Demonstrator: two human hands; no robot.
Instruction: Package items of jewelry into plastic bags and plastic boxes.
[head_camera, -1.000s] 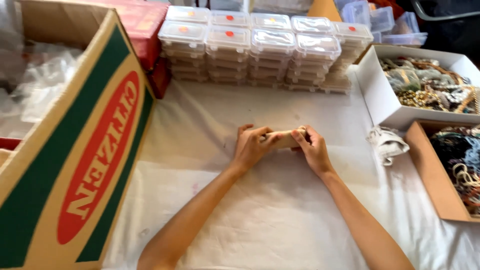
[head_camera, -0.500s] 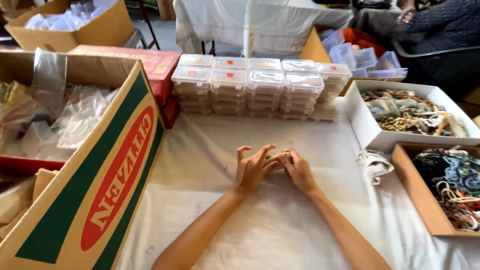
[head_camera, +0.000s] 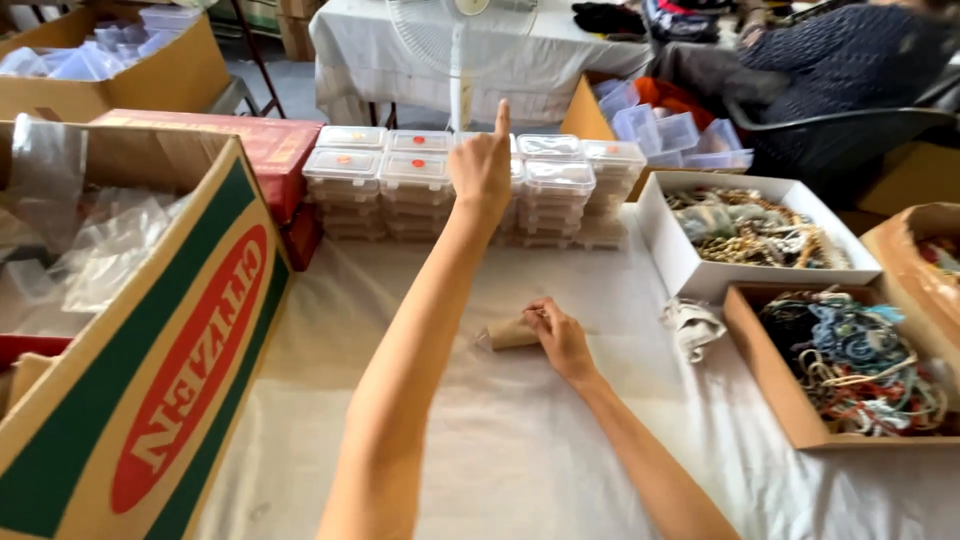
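My right hand (head_camera: 562, 338) rests on a small tan paper roll (head_camera: 510, 334) lying on the white-clothed counter (head_camera: 520, 440), fingers closed loosely over its right end. The roll lies flat, its long axis running left to right across my view, and the free end pokes out to the left of my fingers. My left hand (head_camera: 481, 168) is well apart from it, lifted off the counter with the arm stretched forward, forefinger straight up and the other fingers curled in, holding nothing. It hovers in front of the stacks of clear lidded boxes (head_camera: 470, 180) at the far edge of the cloth, so the roll lies behind and below it, nearer my body. The right hand is plainly the nearer of the two, already touching the roll.

To my left stands a large open cardboard carton (head_camera: 150, 370) with clear bags inside. To my right are a white box of beaded jewellery (head_camera: 690, 268) and a brown tray of coloured bracelets (head_camera: 770, 380), with a crumpled white scrap (head_camera: 692, 325) just beside them. A white standing fan (head_camera: 458, 40) rises behind the boxes.
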